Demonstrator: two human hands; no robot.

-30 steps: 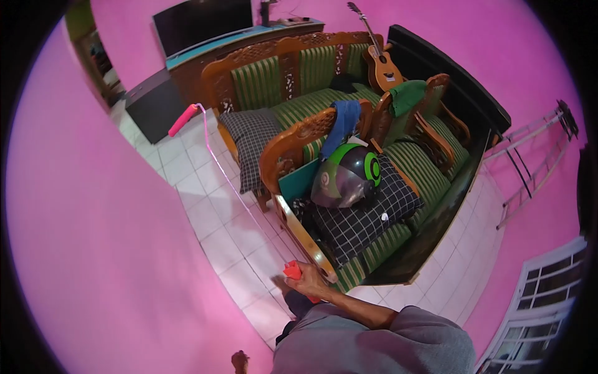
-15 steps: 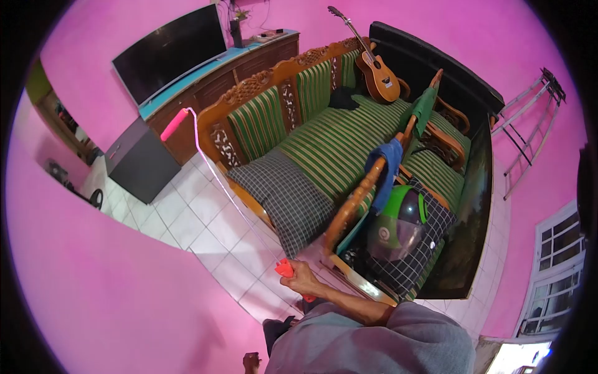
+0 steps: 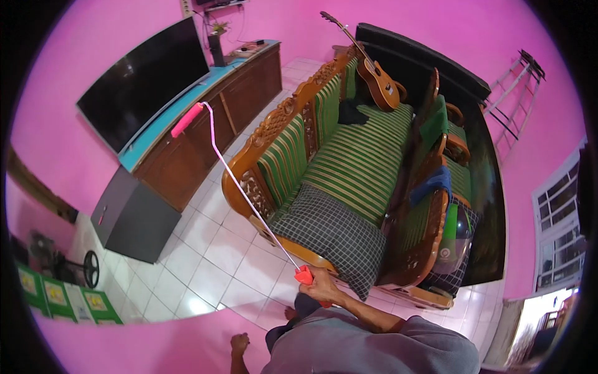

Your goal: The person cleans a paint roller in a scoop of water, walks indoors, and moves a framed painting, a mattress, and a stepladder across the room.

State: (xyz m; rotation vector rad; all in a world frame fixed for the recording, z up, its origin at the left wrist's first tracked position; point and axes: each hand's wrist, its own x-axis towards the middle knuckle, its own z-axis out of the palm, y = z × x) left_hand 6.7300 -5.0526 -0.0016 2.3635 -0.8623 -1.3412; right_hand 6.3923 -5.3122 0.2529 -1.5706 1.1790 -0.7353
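Observation:
My right hand (image 3: 321, 286) is wrapped round the red handle of a paint roller (image 3: 187, 120). The roller's long bent rod runs up and left from the hand, and its pink sleeve is raised in front of the wooden cabinet. Low at the left of my body, my left hand (image 3: 240, 342) is small in view with its fingers curled; nothing shows in it. A checked pillow (image 3: 333, 230) lies on the green striped sofa (image 3: 361, 168), beyond my right hand.
A television (image 3: 146, 81) stands on the cabinet (image 3: 252, 87), with a grey box (image 3: 137, 215) before it. A guitar (image 3: 378, 84) leans on the sofa. Right are a helmet (image 3: 450, 240), a blue cloth (image 3: 433, 184) and a ladder (image 3: 514, 103). A pink wall (image 3: 149, 346) edges the lower left.
The view has turned and moved forward, so the sofas and helmet sit further right and more of the cabinet and floor shows. The roller stays held in my right hand.

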